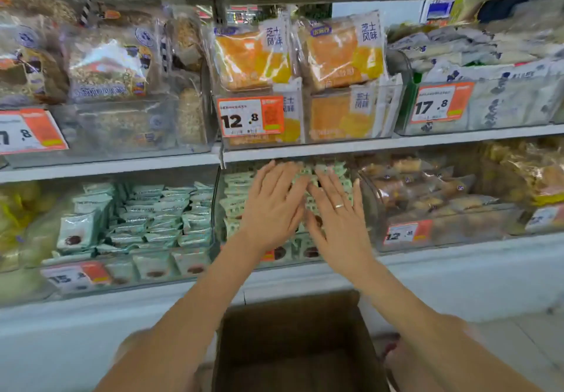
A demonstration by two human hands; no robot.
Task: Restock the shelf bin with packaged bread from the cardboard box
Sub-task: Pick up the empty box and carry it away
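Hands first: my left hand [271,205] and right hand [338,211] lie flat, fingers straight, pressing the green bread packets [305,175] down into the shelf bin [363,208] at the middle of the frame, gripping nothing. That bin looks heaped nearly to the shelf above. The cardboard box [296,346] at the bottom centre shows only bare brown walls, so I judge the restocking almost finished, only tidying left.

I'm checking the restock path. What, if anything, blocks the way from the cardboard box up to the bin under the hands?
Nothing visible. The cardboard box sits directly below the bin, whose top is open. Left hand and right hand already rest flat on its green packets.
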